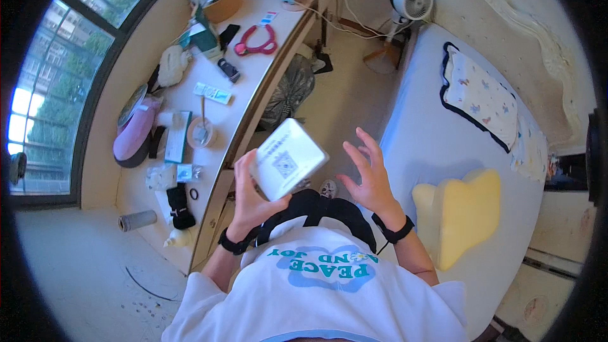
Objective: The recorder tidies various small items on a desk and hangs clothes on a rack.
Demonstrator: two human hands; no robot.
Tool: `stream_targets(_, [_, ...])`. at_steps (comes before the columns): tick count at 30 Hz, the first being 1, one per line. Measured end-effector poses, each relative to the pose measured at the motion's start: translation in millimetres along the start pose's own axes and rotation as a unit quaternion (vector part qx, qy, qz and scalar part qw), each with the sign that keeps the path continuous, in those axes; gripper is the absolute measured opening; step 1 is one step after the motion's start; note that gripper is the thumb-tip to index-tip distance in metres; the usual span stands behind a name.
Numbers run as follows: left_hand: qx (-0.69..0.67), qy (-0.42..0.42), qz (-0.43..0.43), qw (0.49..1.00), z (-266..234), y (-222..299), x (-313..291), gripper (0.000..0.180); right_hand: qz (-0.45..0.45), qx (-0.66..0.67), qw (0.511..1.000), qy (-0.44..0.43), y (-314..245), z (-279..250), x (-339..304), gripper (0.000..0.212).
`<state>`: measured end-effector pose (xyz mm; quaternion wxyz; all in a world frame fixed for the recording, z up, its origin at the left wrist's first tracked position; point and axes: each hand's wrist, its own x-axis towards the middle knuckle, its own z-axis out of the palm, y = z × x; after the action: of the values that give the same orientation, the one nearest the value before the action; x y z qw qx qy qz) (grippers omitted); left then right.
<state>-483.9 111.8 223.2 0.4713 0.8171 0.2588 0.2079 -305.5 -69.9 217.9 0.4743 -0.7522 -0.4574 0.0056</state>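
My left hand (248,196) grips a white box (288,159) with rounded corners by its left and lower side. A square printed code shows on the face turned up toward me. To the right of the box, my right hand (369,177) is raised with its fingers apart and nothing in them. It does not touch the box. Both wrists wear black bands. Below the box, part of my dark legwear and one patterned shoe (328,188) can be seen.
On the left, a long white desk (244,76) holds a pink headband (256,41), a tube (213,93), a cup (201,133) and a roll (137,220). To the right is a bed with a yellow cushion (465,215) and a pillow (478,92). A fan (411,0) stands beyond.
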Motion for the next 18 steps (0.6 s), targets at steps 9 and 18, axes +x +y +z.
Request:
stream_targets(9, [-0.026, -0.240, 0.050, 0.969, 75, 36, 80, 0.091, -0.126, -0.093, 0.985, -0.072, 53, -62, 13, 0.056])
stream_targets(18, [-0.051, -0.363, 0.030, 0.930, 114, 30, 173, 0.093, -0.174, -0.080, 0.979, -0.072, 96, -83, 75, 0.044])
